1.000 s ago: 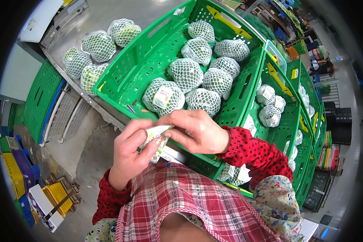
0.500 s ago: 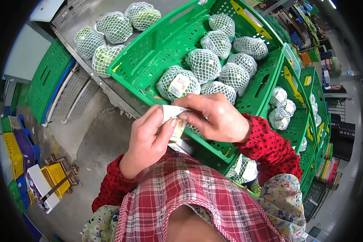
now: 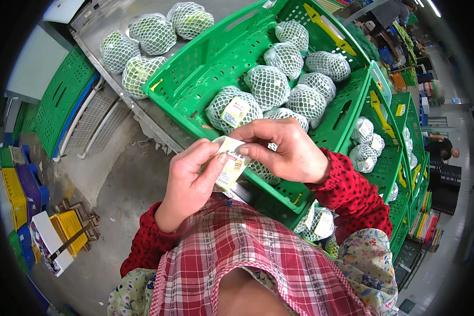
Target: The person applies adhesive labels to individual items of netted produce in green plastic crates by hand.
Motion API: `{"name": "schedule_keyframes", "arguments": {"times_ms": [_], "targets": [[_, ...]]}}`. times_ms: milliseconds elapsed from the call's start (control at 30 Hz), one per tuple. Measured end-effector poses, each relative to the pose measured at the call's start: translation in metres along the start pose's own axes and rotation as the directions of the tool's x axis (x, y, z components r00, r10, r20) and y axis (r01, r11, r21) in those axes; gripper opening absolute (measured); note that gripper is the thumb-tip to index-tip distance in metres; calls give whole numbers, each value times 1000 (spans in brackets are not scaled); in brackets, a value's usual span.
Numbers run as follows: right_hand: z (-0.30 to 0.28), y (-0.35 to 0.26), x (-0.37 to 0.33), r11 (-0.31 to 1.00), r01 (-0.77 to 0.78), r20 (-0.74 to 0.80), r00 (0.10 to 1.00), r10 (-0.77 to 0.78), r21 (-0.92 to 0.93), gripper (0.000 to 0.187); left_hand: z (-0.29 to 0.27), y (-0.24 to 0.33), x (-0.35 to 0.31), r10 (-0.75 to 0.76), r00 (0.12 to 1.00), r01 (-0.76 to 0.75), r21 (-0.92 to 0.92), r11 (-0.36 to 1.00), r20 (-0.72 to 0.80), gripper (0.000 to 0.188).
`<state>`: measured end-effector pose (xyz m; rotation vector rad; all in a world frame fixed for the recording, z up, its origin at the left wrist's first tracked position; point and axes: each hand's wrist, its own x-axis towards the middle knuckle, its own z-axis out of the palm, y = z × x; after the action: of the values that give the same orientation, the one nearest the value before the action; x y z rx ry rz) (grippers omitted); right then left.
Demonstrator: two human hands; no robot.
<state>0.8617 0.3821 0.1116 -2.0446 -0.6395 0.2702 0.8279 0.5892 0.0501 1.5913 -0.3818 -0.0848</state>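
Observation:
Between my two hands is a strip of sticker labels (image 3: 229, 171), white and yellow with print on it. My left hand (image 3: 189, 176) pinches its left side between thumb and fingers. My right hand (image 3: 287, 152) pinches its upper right edge, thumb pressed on the front; the fingertips behind are partly hidden. Just beyond the hands stands a green plastic crate (image 3: 195, 89) holding several round green vegetables in white foam nets (image 3: 267, 87). The netted one (image 3: 234, 109) nearest my hands bears a yellow-and-white label.
Several more netted vegetables (image 3: 152, 34) lie on the metal table (image 3: 142, 8) at the far left. More green crates (image 3: 382, 124) with netted produce stand to the right. On the floor at left are a yellow crate (image 3: 68, 231) and a white box (image 3: 50, 245). Another person (image 3: 441, 149) is far right.
The label strip, folded over before, is now flatter and its printed face shows. Both hands stay in nearly the same place, with small finger movements.

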Motion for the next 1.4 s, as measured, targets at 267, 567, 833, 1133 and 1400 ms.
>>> {"name": "schedule_keyframes", "arguments": {"times_ms": [267,567,833,1133,1400], "targets": [[-6,8,1,967,143,-2,989,-146,-209,11,1,-6,-16,-314,946,309,-66,949,-78,9],[-109,219,46,797,-435,-241,899,365,-418,52,2,-13,-32,-387,920,377,-132,917,-61,8],[-64,211,55,693,-336,-215,942,258,-638,61,-14,-14,-30,-208,952,218,19,976,-227,11],[-7,25,24,968,-145,166,980,112,207,34,-14,2,-18,-193,977,195,19,981,-92,12],[6,-4,-35,993,-43,-39,998,47,106,26,-3,2,-21,-23,996,7,189,982,81,17]]}}
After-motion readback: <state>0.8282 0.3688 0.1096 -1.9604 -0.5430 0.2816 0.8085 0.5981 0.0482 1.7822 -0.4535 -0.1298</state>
